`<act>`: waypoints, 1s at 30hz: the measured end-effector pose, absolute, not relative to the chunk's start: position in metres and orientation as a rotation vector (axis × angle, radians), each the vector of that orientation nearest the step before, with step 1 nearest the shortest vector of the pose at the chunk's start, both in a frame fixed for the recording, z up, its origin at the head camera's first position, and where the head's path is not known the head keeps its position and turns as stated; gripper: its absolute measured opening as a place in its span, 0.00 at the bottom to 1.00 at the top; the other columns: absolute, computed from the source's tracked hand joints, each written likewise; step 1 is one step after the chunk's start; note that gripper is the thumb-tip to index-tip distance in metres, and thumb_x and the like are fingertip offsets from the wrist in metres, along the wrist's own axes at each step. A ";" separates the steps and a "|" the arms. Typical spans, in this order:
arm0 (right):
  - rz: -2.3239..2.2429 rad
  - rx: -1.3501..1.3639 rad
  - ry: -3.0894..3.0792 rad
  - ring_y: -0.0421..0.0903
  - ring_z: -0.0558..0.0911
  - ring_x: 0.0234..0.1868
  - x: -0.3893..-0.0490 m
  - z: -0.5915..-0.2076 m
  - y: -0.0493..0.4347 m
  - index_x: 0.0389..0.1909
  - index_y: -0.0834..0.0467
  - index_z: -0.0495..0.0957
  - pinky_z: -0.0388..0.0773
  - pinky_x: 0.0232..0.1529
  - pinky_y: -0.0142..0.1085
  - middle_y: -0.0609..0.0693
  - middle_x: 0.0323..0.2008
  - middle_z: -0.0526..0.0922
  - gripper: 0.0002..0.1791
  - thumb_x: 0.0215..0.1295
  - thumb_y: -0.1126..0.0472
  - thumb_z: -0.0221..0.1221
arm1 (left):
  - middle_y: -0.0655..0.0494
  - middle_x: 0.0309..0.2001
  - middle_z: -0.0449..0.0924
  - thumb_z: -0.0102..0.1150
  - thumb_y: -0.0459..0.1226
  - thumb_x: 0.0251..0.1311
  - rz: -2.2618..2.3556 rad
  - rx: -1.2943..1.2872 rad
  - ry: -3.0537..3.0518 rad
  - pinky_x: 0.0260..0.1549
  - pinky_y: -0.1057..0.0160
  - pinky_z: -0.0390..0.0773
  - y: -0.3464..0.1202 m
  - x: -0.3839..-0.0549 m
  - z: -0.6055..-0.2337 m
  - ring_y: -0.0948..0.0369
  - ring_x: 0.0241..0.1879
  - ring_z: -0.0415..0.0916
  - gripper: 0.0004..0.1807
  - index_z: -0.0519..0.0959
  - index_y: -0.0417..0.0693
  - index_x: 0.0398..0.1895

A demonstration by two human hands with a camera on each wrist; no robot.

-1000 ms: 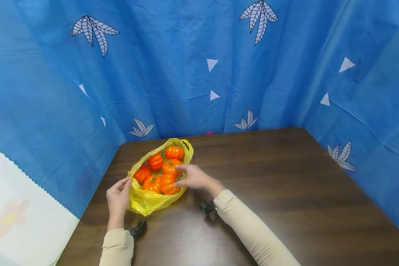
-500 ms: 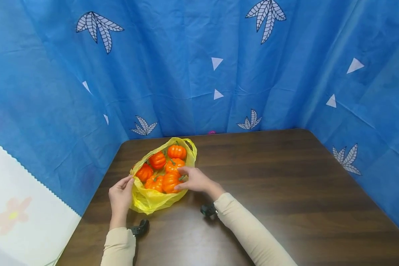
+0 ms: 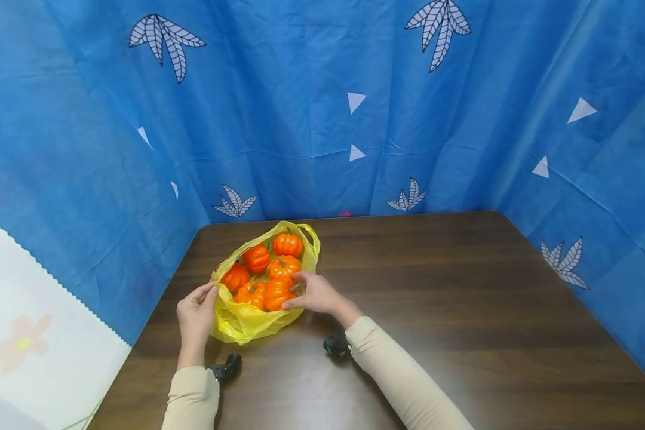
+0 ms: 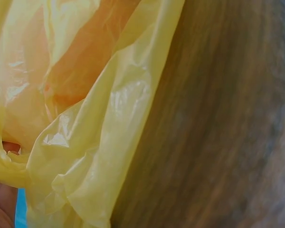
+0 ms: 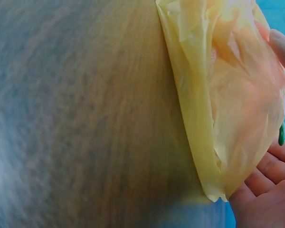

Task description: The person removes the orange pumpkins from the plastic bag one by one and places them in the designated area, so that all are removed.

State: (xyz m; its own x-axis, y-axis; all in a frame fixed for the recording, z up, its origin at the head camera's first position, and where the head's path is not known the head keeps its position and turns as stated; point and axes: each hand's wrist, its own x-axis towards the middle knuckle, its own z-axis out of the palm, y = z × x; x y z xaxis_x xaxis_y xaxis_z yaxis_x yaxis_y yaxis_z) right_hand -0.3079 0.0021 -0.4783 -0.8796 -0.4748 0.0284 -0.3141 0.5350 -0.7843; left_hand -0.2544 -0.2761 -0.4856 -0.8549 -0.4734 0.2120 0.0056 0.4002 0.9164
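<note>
the yellow bag (image 3: 242, 327) stands with its mouth spread, and orange pumpkins lie inside it. the left hand (image 3: 196, 313) pinches the bag's rim at its left end; the right hand (image 3: 318, 294) reaches over the bag's right edge, thumb and fingers curved round the front right pumpkin (image 3: 277, 294). the two hands are well apart, one at each end of the bag. whether the right hand bears any of that pumpkin's weight, i cannot tell.

to handle this well, i'd have the left hand draw the rim outward just enough to hold the mouth wide, since thin film looks likely to fold inward or tear if tugged hard. the right hand does best with its grip across the pumpkin's ribbed body, not on the green stem (image 5: 281, 134), which may be a weak hold. the pumpkin touches its neighbours inside the bag, so a slow move seems wise, with no film caught under the fingers along the bag's near edge.
</note>
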 end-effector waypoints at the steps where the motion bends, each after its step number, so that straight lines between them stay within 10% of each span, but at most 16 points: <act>1: -1.263 -0.664 2.583 0.49 0.80 0.54 -0.308 -0.479 0.002 0.66 0.62 0.71 0.79 0.60 0.42 0.55 0.58 0.81 0.44 0.52 0.45 0.74 | 0.39 0.53 0.84 0.59 0.40 0.70 -1.452 0.406 -2.223 0.33 0.87 0.74 -0.276 -0.254 -0.486 0.87 0.33 0.72 0.16 0.84 0.40 0.54; 30: -1.344 -0.612 2.513 0.50 0.80 0.50 -0.307 -0.496 -0.003 0.64 0.64 0.72 0.81 0.54 0.42 0.57 0.52 0.83 0.44 0.51 0.46 0.75 | 0.37 0.53 0.84 0.60 0.40 0.69 -1.504 0.413 -2.202 0.35 0.85 0.76 -0.274 -0.256 -0.488 0.81 0.35 0.77 0.16 0.84 0.40 0.53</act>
State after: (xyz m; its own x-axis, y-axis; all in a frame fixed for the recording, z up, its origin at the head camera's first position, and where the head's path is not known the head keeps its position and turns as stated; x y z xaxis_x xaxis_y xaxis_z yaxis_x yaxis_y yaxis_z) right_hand -0.3066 -0.0032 -0.4960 -0.8875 -0.4607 -0.0027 -0.2536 0.4935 -0.8320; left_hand -0.2558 -0.2739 -0.4882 -0.8588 -0.4769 0.1872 0.0010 0.3640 0.9314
